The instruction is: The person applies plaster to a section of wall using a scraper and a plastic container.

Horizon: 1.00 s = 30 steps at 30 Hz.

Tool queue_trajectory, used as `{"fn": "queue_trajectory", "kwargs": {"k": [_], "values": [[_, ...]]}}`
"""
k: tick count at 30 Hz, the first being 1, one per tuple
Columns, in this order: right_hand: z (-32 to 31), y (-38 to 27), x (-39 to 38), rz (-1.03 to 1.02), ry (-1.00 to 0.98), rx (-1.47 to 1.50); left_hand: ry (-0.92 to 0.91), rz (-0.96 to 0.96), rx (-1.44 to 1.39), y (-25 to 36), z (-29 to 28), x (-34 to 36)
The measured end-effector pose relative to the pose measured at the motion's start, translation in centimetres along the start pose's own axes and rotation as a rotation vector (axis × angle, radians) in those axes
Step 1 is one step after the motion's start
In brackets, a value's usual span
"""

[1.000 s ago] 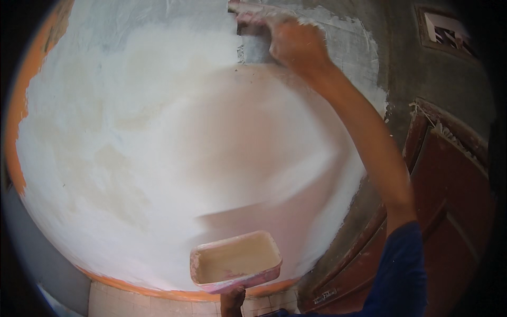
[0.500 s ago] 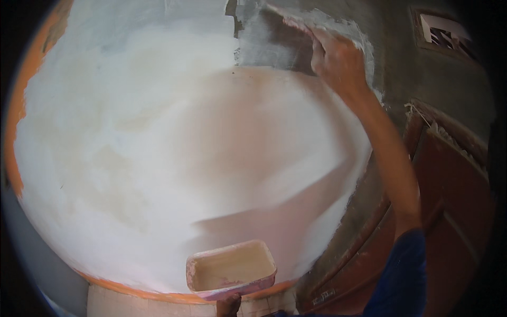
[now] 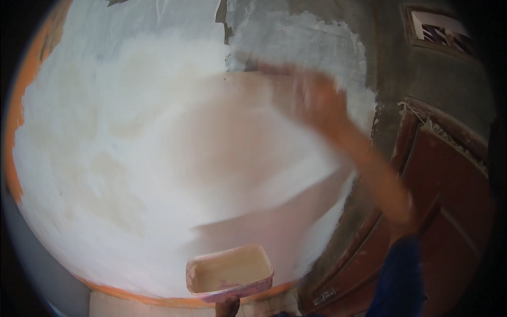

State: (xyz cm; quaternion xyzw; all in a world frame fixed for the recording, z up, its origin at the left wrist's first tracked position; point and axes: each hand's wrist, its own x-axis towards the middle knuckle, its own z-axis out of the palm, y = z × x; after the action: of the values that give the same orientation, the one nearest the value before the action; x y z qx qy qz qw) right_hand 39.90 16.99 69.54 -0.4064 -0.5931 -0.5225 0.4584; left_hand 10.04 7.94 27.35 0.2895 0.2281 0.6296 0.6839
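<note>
My right hand [image 3: 319, 103], smeared by motion, is closed on a wide putty knife [image 3: 272, 68]. Its blade reaches left across the upper wall, where grey wet-looking filler [image 3: 296, 39] meets the white-coated wall [image 3: 105, 195]; blur hides whether the blade touches. Low in the middle, a rectangular pinkish tub [image 3: 248, 287] is held out in front of the wall. A pale beige paste [image 3: 229, 269] covers its bottom. Only part of my left hand [image 3: 227, 306] shows, gripping the tub's near side from below.
Bare dark grey plaster [image 3: 391, 63] runs down the right side, with a small framed opening [image 3: 441, 31] high up. Below it stands a dark red door [image 3: 443, 174]. Orange paint [image 3: 18, 105] edges the wall at left. Pale tiles [image 3: 142, 309] lie along the bottom.
My right hand and the putty knife have swept down and slightly left from the upper grey patch. My left hand still holds the tub in nearly the same place.
</note>
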Motion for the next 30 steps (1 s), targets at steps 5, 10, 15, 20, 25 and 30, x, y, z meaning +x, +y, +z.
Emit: {"fn": "queue_trajectory", "kwargs": {"k": [5,10,15,20,25,30], "values": [[1.3,5.5,12.2,-0.137,0.241,-0.216,-0.14,0.064,-0.037,-1.0,1.6,1.3],[5.3,2.6,4.7,-0.207,0.0,-0.278,-0.18,0.126,-0.045,-0.7,2.0,1.2],[4.0,1.7,-1.0,-0.43,0.156,-0.033,-0.238,0.17,-0.033,-0.1,3.6,1.3],[0.8,3.6,9.7,-0.059,0.037,-0.09,-0.219,0.146,-0.028,-1.3,1.1,1.8],[3.6,2.8,11.8,-0.021,0.002,-0.225,-0.197,0.131,-0.069,-1.2,2.7,1.6],[5.3,0.6,1.3,-0.39,0.235,-0.055,-0.21,0.112,-0.022,-0.4,2.9,1.7]]}}
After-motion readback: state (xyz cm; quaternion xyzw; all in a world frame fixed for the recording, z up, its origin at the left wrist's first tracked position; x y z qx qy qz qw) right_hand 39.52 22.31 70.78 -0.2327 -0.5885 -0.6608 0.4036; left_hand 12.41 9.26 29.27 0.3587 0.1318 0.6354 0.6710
